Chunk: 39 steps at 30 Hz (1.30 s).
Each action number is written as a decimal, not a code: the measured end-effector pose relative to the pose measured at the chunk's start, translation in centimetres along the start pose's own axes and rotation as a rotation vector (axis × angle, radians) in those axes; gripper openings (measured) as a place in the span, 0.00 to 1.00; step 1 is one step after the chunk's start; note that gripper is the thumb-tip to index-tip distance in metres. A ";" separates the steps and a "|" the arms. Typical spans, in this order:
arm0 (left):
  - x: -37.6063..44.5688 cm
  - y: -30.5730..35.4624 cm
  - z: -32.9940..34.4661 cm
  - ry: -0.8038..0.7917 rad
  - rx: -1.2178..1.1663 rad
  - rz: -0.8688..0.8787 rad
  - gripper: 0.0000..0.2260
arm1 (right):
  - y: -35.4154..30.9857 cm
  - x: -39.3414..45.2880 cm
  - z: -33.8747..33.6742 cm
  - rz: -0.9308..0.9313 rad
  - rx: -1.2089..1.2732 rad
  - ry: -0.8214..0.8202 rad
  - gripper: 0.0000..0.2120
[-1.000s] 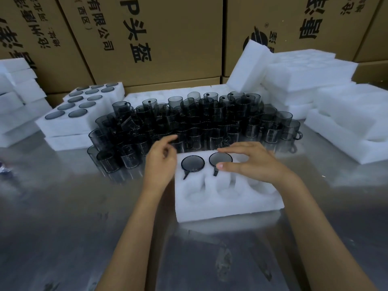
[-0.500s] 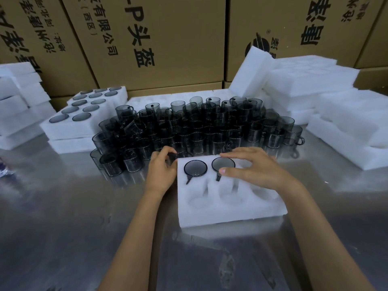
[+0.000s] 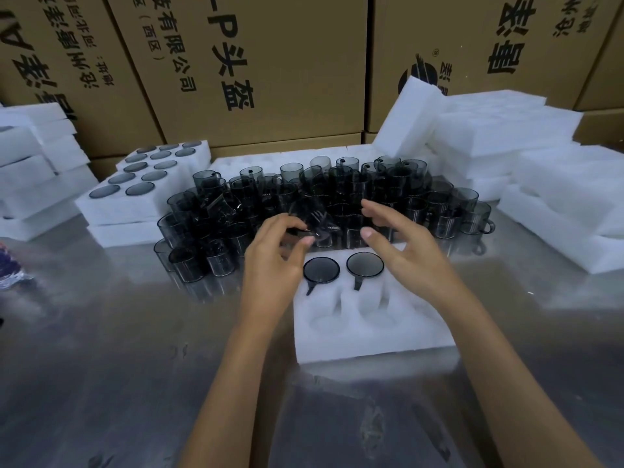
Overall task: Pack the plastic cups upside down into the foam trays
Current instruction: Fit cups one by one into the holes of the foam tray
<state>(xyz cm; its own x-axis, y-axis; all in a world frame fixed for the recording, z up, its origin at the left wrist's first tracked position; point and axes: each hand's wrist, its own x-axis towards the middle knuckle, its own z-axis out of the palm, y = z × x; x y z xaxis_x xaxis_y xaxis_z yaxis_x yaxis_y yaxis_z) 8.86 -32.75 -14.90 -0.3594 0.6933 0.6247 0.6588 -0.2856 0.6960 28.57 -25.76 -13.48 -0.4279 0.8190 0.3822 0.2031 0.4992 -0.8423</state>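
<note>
Cartons wall the steel desk; at twelve o'clock the left hand pinches a light, stiff, slick cup by its wall, right hand spread beside.

left hand: fingers curled, pinching | right hand: fingers spread, relaxed, empty

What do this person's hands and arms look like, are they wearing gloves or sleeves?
No gloves and no sleeves show. The left hand and right hand are bare, and both forearms are uncovered up to the bottom edge of the picture. No rings, watch or bracelets show. The nails are short and unpainted as far as can be seen.
</note>
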 end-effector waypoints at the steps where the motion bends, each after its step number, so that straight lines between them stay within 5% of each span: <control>1: -0.2 0.5 0.1 -0.035 0.016 0.041 0.08 | -0.2 0.0 0.2 -0.022 0.054 -0.005 0.20; 6: -1.0 1.9 1.2 -0.224 0.128 0.221 0.12 | 0.3 0.1 0.6 -0.069 0.122 -0.078 0.29; 18: -1.6 3.0 1.9 -0.294 -0.083 0.033 0.34 | 0.8 0.2 -0.8 -0.135 -0.071 -0.053 0.30; 25: -2.1 1.8 2.3 -0.469 0.130 -0.032 0.25 | 2.8 -0.7 -4.8 0.123 0.306 0.249 0.24; 39: -2.1 0.9 2.7 -0.548 0.263 -0.071 0.21 | 3.9 -1.3 -5.3 0.214 -0.056 0.003 0.25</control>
<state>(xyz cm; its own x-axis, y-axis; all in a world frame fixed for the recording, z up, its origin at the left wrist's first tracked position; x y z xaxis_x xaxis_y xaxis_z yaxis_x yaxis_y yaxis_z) 12.00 -32.68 -16.59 -0.0615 0.9641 0.2583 0.8118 -0.1022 0.5749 34.62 -23.35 -15.22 -0.3673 0.9088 0.1980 0.3379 0.3287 -0.8819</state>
